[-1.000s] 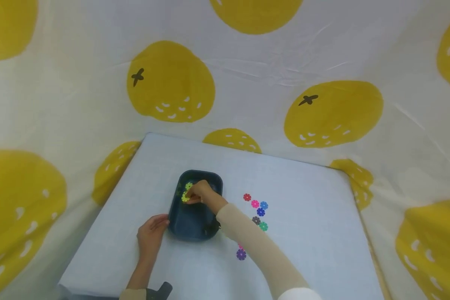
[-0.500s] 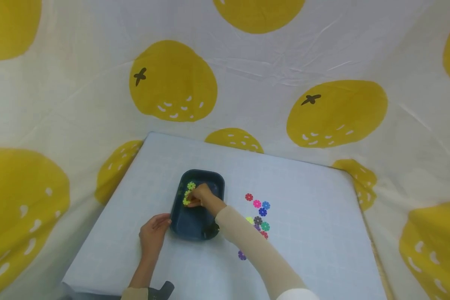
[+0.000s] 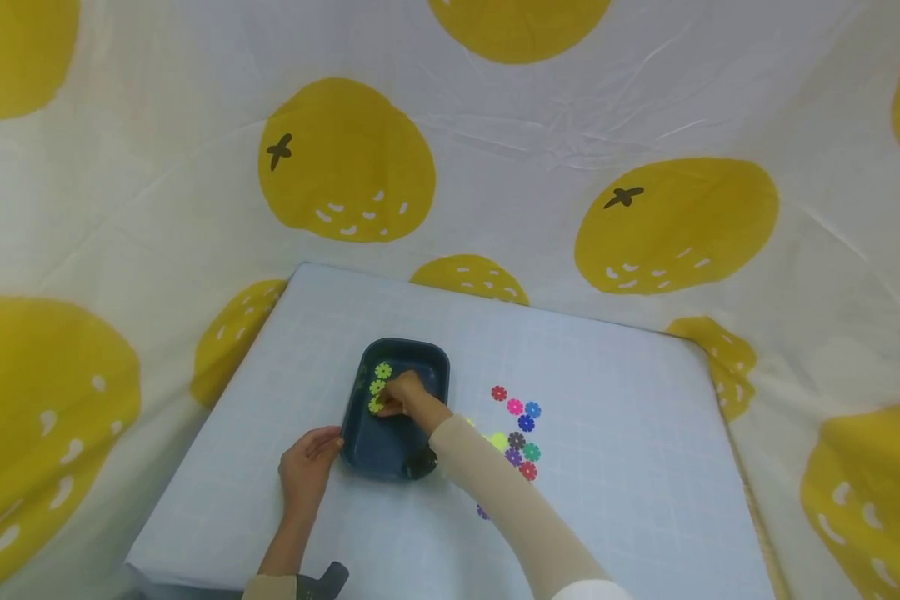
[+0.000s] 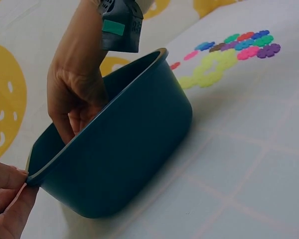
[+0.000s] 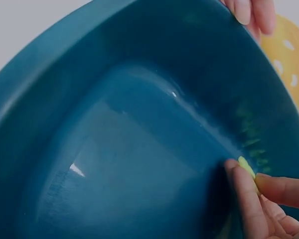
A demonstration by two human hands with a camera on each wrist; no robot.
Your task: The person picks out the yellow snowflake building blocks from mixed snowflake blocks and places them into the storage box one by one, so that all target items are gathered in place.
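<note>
A dark blue plastic basin [image 3: 378,442] sits on the cloth-covered table. My left hand [image 3: 307,467] pinches its near left rim between thumb and fingers, as the left wrist view shows at the basin's [image 4: 124,149] corner. Inside it, my right hand [image 3: 403,393] holds a yellow-green flower-shaped disc [image 5: 247,168] on edge between thumb and fingertip, low by the left wall. Two more yellow-green discs, one at the far end [image 3: 383,371] and one in between [image 3: 377,387], line up with it along that side. The right palm is hidden from above.
Right of the basin lie several flower-shaped discs: red [image 3: 498,392], pink [image 3: 515,407], blue [image 3: 526,423], green [image 3: 531,452] and a yellow-green group [image 4: 209,69] partly hidden by the right sleeve [image 3: 506,492]. A fabric wall with yellow fruit prints [image 3: 345,158] surrounds the table.
My right hand has shifted slightly toward me inside the basin, and three yellow-green discs now show there in a row. The left hand keeps its place at the rim.
</note>
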